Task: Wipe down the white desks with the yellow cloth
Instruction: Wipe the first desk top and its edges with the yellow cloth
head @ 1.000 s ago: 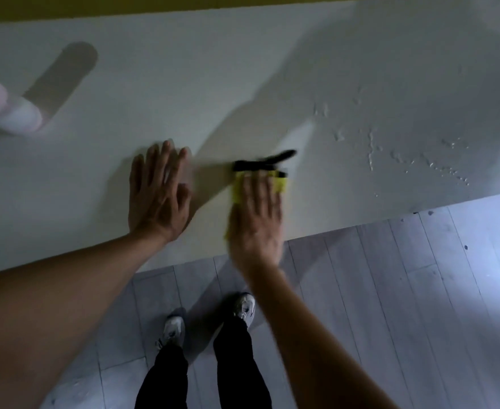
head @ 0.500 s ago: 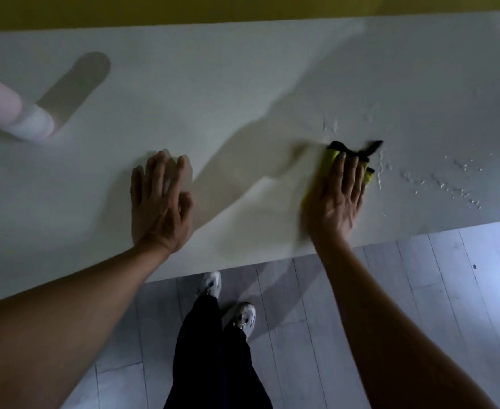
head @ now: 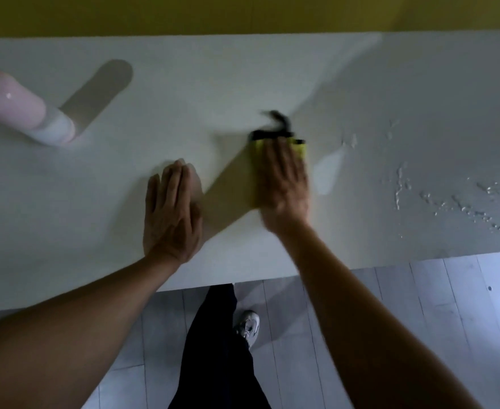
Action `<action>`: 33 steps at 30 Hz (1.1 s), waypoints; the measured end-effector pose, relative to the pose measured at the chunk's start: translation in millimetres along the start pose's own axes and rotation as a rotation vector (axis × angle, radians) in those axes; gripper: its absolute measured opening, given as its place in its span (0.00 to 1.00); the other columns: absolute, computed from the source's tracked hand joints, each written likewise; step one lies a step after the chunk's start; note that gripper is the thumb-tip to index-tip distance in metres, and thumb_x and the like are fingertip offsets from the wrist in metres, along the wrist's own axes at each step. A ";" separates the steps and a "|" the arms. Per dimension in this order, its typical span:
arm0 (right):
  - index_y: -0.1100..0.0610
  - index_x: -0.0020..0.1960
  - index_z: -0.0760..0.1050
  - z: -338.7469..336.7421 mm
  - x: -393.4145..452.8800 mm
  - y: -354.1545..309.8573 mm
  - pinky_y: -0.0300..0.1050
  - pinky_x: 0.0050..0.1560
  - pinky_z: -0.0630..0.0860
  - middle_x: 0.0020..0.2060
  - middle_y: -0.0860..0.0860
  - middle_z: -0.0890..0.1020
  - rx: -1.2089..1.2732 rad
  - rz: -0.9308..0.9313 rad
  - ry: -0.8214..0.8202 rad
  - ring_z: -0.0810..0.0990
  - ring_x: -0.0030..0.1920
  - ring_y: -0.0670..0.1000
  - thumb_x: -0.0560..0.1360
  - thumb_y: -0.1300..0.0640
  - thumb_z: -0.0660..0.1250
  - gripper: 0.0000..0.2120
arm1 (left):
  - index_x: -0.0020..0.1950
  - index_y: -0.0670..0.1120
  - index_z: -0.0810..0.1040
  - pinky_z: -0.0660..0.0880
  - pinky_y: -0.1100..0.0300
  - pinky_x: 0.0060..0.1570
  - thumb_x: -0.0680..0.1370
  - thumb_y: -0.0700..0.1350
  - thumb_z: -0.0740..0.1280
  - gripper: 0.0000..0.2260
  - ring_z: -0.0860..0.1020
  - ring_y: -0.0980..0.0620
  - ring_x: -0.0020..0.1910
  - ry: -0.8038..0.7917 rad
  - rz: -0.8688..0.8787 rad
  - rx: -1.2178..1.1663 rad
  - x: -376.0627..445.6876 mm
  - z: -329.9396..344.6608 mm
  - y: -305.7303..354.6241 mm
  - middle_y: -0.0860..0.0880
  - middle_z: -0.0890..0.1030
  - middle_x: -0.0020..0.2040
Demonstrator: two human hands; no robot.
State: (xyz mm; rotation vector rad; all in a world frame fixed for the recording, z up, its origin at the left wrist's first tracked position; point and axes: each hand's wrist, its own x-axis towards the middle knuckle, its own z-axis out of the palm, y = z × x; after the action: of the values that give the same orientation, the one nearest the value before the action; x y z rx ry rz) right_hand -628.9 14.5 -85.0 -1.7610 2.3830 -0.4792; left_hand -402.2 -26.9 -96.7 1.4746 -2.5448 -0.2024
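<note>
White worktop (head: pixel 242 84) filled most of frame, yellow wall band along the top edge, grey plank floor (head: pixel 419 320) at the bottom. Right hand (head: pixel 284 184) lay flat, fingers straight, pressing the yellow cloth (head: pixel 298 147) at centre frame; cloth's black trim poked out past the fingertips, blurred. Left hand (head: pixel 170 214) rested palm-down, fingers straight, just left of it, gripping nothing. Water droplets (head: pixel 449 202) spread over the worktop at right. Pink bottle (head: pixel 21 106) stood upper left, casting a shadow.
</note>
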 end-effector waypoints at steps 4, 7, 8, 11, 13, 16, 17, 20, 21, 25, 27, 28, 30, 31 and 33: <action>0.55 0.83 0.49 -32.7 20.8 73.2 0.55 0.81 0.47 0.82 0.55 0.52 -0.002 0.375 0.107 0.48 0.82 0.55 0.83 0.45 0.48 0.31 | 0.85 0.40 0.53 0.50 0.41 0.82 0.85 0.51 0.48 0.30 0.54 0.43 0.84 -0.004 -0.010 -0.024 0.7 0.8 2.1 0.41 0.55 0.85; 0.55 0.83 0.49 -30.1 32.9 60.2 0.53 0.81 0.42 0.82 0.56 0.51 0.012 0.508 0.160 0.47 0.82 0.56 0.82 0.44 0.45 0.32 | 0.85 0.39 0.53 0.50 0.40 0.82 0.84 0.50 0.50 0.30 0.54 0.43 0.84 -0.015 -0.025 -0.017 2.5 1.5 1.9 0.41 0.55 0.85; 0.57 0.82 0.52 -22.8 35.3 43.9 0.55 0.81 0.44 0.81 0.58 0.54 0.011 0.467 0.165 0.49 0.82 0.58 0.82 0.46 0.45 0.32 | 0.85 0.39 0.53 0.50 0.40 0.82 0.84 0.50 0.51 0.30 0.54 0.42 0.84 -0.018 -0.025 -0.013 2.3 1.4 1.8 0.41 0.55 0.85; 0.59 0.81 0.59 8.4 36.8 -26.6 0.59 0.80 0.51 0.79 0.60 0.60 0.060 0.118 0.121 0.55 0.81 0.59 0.82 0.54 0.51 0.28 | 0.85 0.39 0.54 0.51 0.40 0.82 0.84 0.49 0.52 0.30 0.55 0.41 0.84 -0.029 -0.024 0.025 1.9 0.5 3.7 0.40 0.56 0.85; 0.55 0.82 0.56 20.2 32.8 -71.1 0.56 0.81 0.49 0.81 0.56 0.57 0.082 -0.079 0.014 0.51 0.82 0.55 0.83 0.53 0.55 0.27 | 0.84 0.38 0.55 0.52 0.41 0.82 0.85 0.50 0.51 0.30 0.56 0.40 0.84 -0.036 -0.028 0.055 2.3 0.7 3.7 0.39 0.57 0.84; 0.53 0.81 0.57 22.0 37.1 -74.7 0.54 0.81 0.50 0.81 0.53 0.57 0.077 -0.270 -0.045 0.51 0.82 0.53 0.85 0.49 0.55 0.26 | 0.84 0.38 0.55 0.53 0.40 0.82 0.85 0.50 0.51 0.30 0.57 0.40 0.84 -0.040 -0.020 0.061 3.1 2.2 2.2 0.39 0.57 0.84; 0.54 0.81 0.60 19.7 42.0 -58.6 0.55 0.80 0.53 0.80 0.54 0.60 0.092 -0.310 -0.043 0.54 0.81 0.54 0.84 0.51 0.56 0.26 | 0.85 0.38 0.54 0.53 0.40 0.82 0.85 0.50 0.50 0.30 0.56 0.41 0.84 -0.050 -0.017 0.054 2.9 2.1 1.4 0.39 0.57 0.84; 0.58 0.76 0.69 8.1 65.9 4.7 0.60 0.76 0.62 0.74 0.59 0.71 0.099 -0.158 0.120 0.66 0.77 0.59 0.82 0.54 0.58 0.23 | 0.85 0.39 0.54 0.53 0.40 0.82 0.84 0.50 0.49 0.30 0.55 0.42 0.84 -0.054 -0.022 0.013 2.3 -0.7 1.3 0.41 0.56 0.85; 0.57 0.77 0.68 -1.0 74.4 24.3 0.59 0.76 0.62 0.75 0.59 0.70 0.035 -0.031 0.154 0.65 0.77 0.58 0.83 0.53 0.56 0.24 | 0.85 0.39 0.54 0.52 0.40 0.82 0.84 0.50 0.50 0.30 0.55 0.42 0.84 -0.057 -0.028 0.009 2.4 -2.0 1.4 0.41 0.56 0.85; 0.52 0.83 0.49 -26.6 92.9 68.0 0.51 0.81 0.40 0.82 0.54 0.51 -0.009 0.425 0.138 0.47 0.82 0.54 0.82 0.48 0.56 0.33 | 0.85 0.40 0.54 0.52 0.41 0.82 0.84 0.50 0.51 0.30 0.55 0.43 0.84 -0.067 -0.044 -0.005 4.7 -2.2 1.6 0.42 0.55 0.85; 0.52 0.83 0.46 -21.2 97.7 59.4 0.50 0.81 0.39 0.82 0.53 0.48 0.007 0.518 0.153 0.44 0.82 0.54 0.84 0.49 0.56 0.32 | 0.85 0.39 0.54 0.52 0.40 0.82 0.84 0.50 0.51 0.30 0.54 0.42 0.84 -0.078 -0.048 -0.004 4.1 -1.7 2.3 0.41 0.55 0.85; 0.53 0.83 0.48 -15.5 100.4 46.0 0.52 0.81 0.40 0.82 0.54 0.50 0.000 0.507 0.169 0.45 0.82 0.55 0.84 0.51 0.54 0.31 | 0.85 0.40 0.54 0.52 0.40 0.82 0.84 0.50 0.51 0.30 0.54 0.43 0.84 -0.082 -0.050 -0.006 3.4 -1.8 2.4 0.41 0.55 0.85; 0.55 0.83 0.52 1.7 104.9 5.9 0.56 0.81 0.45 0.81 0.57 0.54 -0.006 0.347 0.143 0.49 0.82 0.57 0.82 0.55 0.54 0.30 | 0.85 0.40 0.54 0.51 0.41 0.82 0.84 0.50 0.50 0.30 0.53 0.43 0.85 -0.087 -0.051 -0.011 2.4 -1.7 3.3 0.42 0.54 0.85; 0.55 0.82 0.52 9.6 104.3 -19.5 0.57 0.80 0.46 0.81 0.56 0.55 -0.002 0.218 0.094 0.50 0.82 0.56 0.80 0.54 0.52 0.31 | 0.85 0.40 0.54 0.50 0.41 0.82 0.84 0.50 0.50 0.30 0.53 0.43 0.85 -0.092 -0.051 -0.014 2.2 -1.8 3.9 0.42 0.54 0.86; 0.52 0.83 0.51 22.2 96.0 -69.4 0.56 0.81 0.46 0.82 0.54 0.53 0.004 -0.037 -0.016 0.48 0.82 0.54 0.79 0.52 0.47 0.31 | 0.85 0.40 0.53 0.50 0.42 0.83 0.84 0.51 0.49 0.30 0.53 0.43 0.85 -0.096 -0.057 -0.013 2.0 -2.5 4.5 0.42 0.53 0.86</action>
State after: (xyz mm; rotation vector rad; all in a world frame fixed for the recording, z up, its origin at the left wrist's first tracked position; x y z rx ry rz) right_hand -588.8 -98.8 -75.4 -1.8033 2.3411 -0.4725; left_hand -406.4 -26.5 -93.1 1.5703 -2.5723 -0.3046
